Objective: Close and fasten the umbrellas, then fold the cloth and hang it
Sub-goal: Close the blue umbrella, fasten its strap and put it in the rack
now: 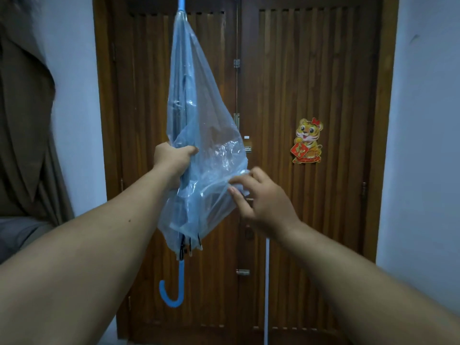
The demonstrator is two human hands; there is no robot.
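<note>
A collapsed, translucent blue plastic umbrella (196, 135) with a curved blue handle hangs upright before dark slatted wooden doors (311, 83). The left hand (171, 158) clenches its canopy; the right hand (258, 197) pinches loose folds. White walls (423, 120) flank the doors.

Both forearms were bare from the lower frame edges to the wrists, with no sleeve, watch, or band visible. The left hand (171, 158) and right hand (261, 197) carried no gloves or rings. A small dark mole marked the left forearm.
</note>
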